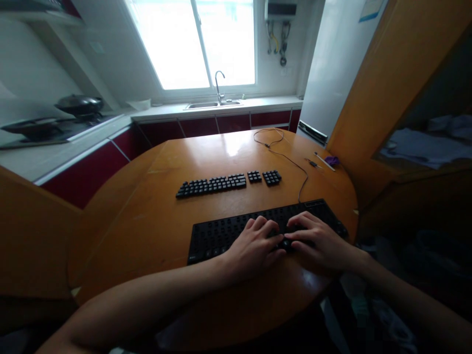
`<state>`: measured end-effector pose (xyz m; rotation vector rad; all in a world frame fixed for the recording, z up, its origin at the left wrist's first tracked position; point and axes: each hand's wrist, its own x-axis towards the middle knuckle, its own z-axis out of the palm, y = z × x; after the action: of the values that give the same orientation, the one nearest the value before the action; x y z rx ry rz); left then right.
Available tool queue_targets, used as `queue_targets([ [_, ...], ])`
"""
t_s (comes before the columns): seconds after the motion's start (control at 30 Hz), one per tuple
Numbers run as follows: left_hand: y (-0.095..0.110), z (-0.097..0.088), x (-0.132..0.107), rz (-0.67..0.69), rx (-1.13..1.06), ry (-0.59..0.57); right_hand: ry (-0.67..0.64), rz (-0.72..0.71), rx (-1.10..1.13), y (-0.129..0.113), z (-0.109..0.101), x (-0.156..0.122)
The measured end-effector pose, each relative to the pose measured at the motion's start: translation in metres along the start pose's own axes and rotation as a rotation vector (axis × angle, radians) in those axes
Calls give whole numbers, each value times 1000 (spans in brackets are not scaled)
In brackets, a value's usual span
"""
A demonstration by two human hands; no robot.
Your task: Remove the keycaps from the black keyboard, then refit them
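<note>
A black keyboard (pixel 228 228) lies near the front edge of the table, most of its key positions bare of caps. Over its middle, my left hand (pixel 258 241) rests with curled fingers, index finger and thumb closing on a small dark keycap (pixel 286 244) at the near edge. From the other side, my right hand (pixel 317 238) meets it, its thumb and index finger at the same keycap and its other fingers bent over the board. Shadow and fingers partly hide the keycap. Several keycaps show in the near row left of my left hand.
Loose black keycaps (pixel 214 185) stand in keyboard order on the wooden table (pixel 140 211), with two smaller blocks to their right. A cable (pixel 291 160) runs back from the keyboard. A small tool (pixel 312 163), a white stick (pixel 324 161) and a purple item (pixel 332 160) lie at right.
</note>
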<state>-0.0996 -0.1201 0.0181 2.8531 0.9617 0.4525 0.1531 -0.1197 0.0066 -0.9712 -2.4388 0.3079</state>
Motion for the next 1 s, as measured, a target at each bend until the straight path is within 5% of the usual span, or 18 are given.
queue_targets([
  [0.17,-2,-2,3,-51,-43,103,180,33,22,6,-1,-5],
  [0.5,-6,-19,5,-81,-41,38,155,11,60,1,-5,0],
  [0.7,-64,-38,49,-172,22,158,228,132,-43,44,-25,49],
  [0.83,-103,-22,91,-235,98,176,109,168,-239,80,-18,97],
  [1.0,-122,7,123,-289,182,149,-57,168,-425,101,-2,136],
])
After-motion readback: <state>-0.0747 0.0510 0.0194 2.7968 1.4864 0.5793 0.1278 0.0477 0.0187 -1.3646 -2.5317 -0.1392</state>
